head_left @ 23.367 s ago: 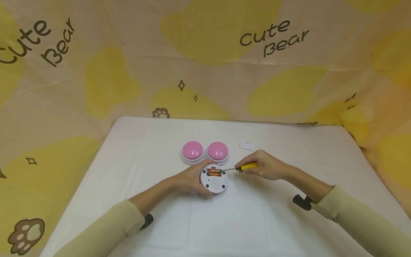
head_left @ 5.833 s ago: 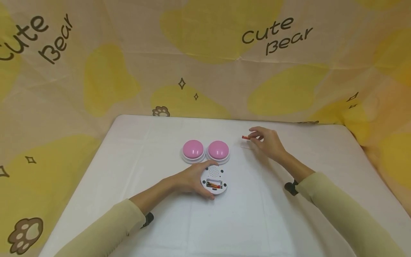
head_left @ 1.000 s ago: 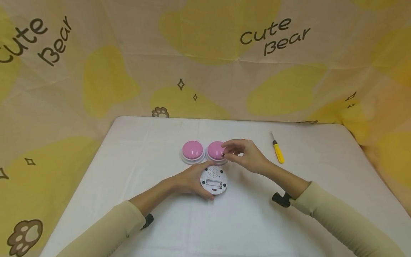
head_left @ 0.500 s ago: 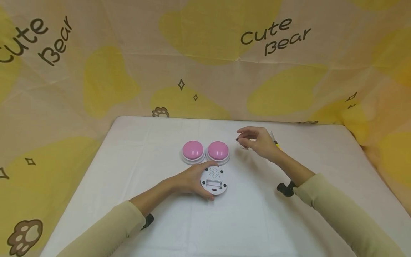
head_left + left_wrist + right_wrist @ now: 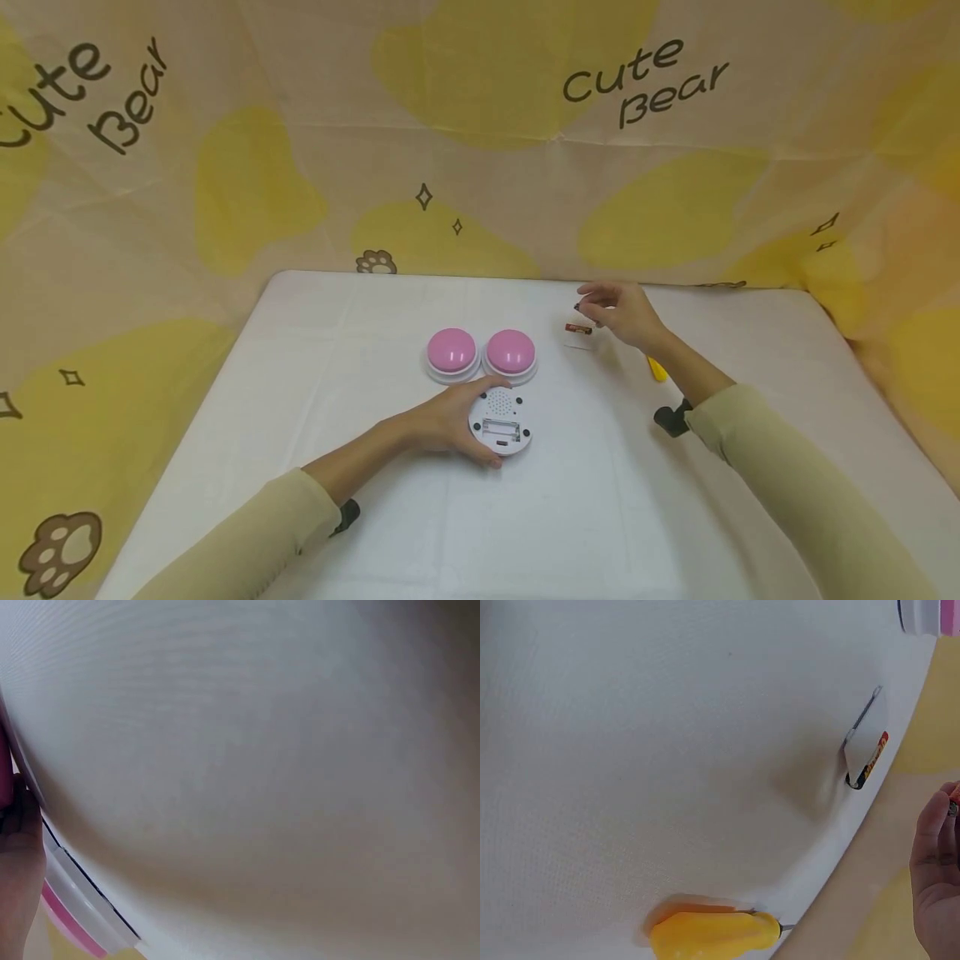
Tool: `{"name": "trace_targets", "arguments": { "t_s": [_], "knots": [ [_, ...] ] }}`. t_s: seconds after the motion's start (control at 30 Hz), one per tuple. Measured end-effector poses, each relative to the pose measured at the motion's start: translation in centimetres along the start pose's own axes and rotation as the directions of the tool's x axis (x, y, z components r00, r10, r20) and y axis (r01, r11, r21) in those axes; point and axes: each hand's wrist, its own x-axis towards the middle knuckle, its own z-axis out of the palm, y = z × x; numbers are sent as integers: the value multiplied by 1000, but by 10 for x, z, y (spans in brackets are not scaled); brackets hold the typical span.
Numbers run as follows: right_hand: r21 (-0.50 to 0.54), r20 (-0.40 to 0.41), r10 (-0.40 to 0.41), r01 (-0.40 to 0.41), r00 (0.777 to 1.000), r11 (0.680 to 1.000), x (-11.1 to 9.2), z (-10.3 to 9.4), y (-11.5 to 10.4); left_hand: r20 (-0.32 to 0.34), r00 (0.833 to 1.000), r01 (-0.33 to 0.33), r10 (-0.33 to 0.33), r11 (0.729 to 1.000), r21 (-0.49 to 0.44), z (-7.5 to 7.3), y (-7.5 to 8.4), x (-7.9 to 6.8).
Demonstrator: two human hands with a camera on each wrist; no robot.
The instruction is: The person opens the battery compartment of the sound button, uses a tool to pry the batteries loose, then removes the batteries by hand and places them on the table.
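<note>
My left hand (image 5: 446, 417) grips the rim of a white round button (image 5: 500, 415), which lies with its underside up. Its battery compartment (image 5: 500, 429) is uncovered, and bare contacts show inside. Toward the back right, my right hand (image 5: 624, 315) pinches a small battery (image 5: 577, 307) above the table, mostly hidden by the fingers. Just below it lies another battery, red and black (image 5: 578, 329), beside a thin white cover (image 5: 866, 735). In the left wrist view, only part of the left hand (image 5: 19, 877) shows at the edge.
Two pink-topped buttons (image 5: 452, 350) stand side by side behind the held one. A yellow-handled screwdriver (image 5: 712, 936) lies right of the batteries, partly hidden by the right forearm in the head view. The white table (image 5: 360, 317) ends at a patterned cloth backdrop.
Both batteries have left the compartment since the earliest frame, and the button was turned round. The screwdriver was put down. In the last second, my right hand moved back and right with a battery.
</note>
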Motion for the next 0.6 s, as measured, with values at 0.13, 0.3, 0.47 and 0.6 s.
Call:
{"name": "trace_targets", "arguments": {
  "t_s": [0.13, 0.3, 0.47, 0.6],
  "knots": [
    [-59, -20, -8, 6, 1000, 998, 5, -1, 7, -1, 1000, 5, -5, 1000, -3, 0, -1, 0],
    [-127, -29, -52, 48, 998, 991, 11, 1, 16, 3, 1000, -5, 5, 1000, -5, 0, -2, 1],
    [-163, -23, -48, 44, 999, 986, 16, 4, 23, 1, 1000, -8, 8, 1000, -10, 0, -2, 2],
    [-195, -18, -44, 40, 999, 980, 19, 6, 28, 1, 1000, -3, 3, 1000, -14, 0, -2, 1]
  ]
}}
